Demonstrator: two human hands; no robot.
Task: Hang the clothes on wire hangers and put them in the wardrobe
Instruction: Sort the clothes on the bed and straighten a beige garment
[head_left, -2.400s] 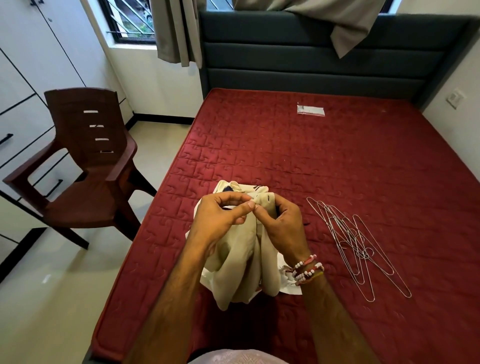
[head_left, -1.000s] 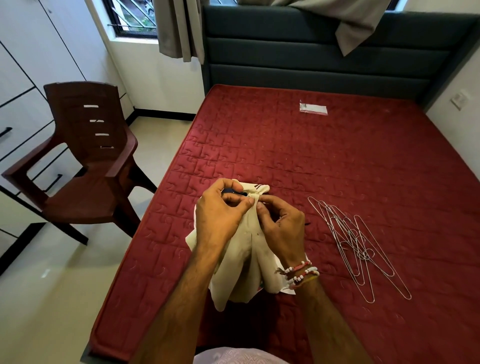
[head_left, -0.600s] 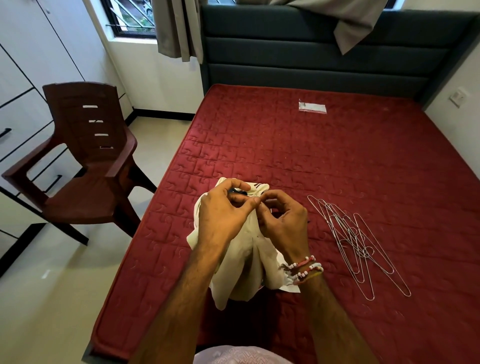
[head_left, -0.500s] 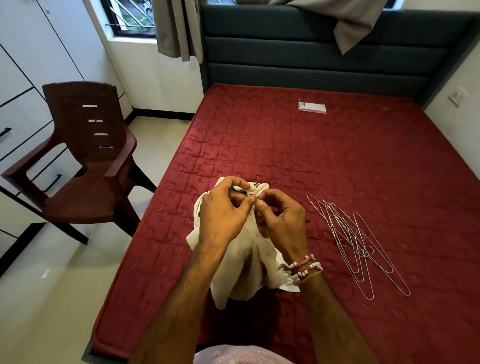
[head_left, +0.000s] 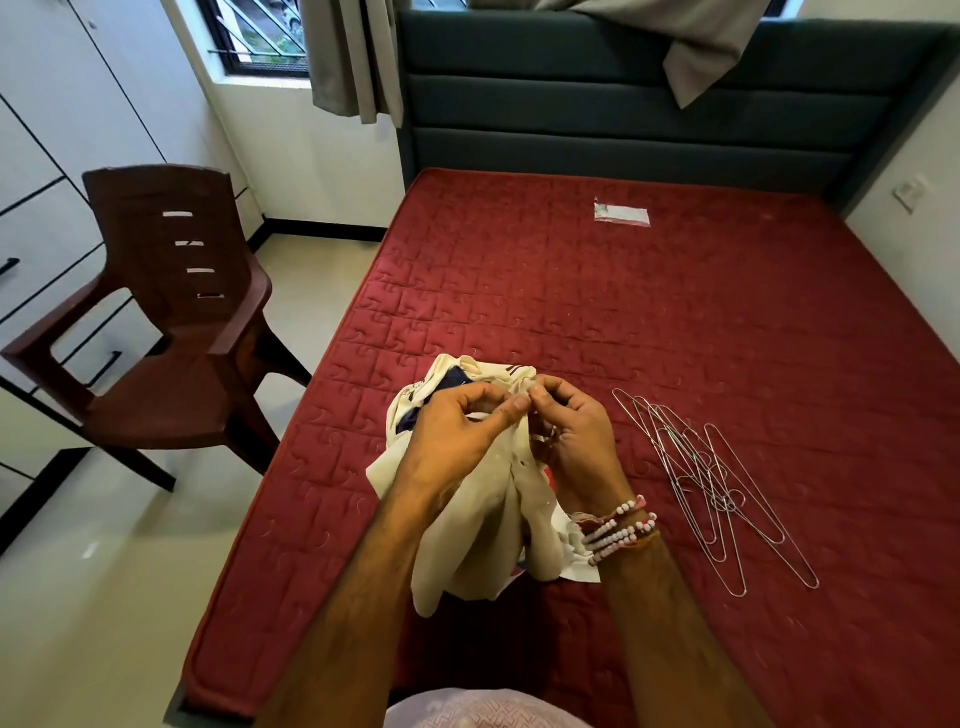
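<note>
chg | R hand (head_left: 571, 434) tips now pinch garment (head_left: 483, 525) edge | by L hand (head_left: 457, 434) thumb

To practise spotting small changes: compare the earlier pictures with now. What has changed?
Almost nothing. The left hand and right hand still pinch the top edge of the cream garment, their grip only shifting slightly. The wire hangers, packet and chair stayed put.

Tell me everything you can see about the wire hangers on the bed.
The wire hangers are thin, silvery bare metal: several lying flat in a loose, overlapping tangle on the red quilted mattress. Their long narrow loops fan out, hooks bunched mid-pile. They lie right of the right hand, untouched by either hand.
</note>
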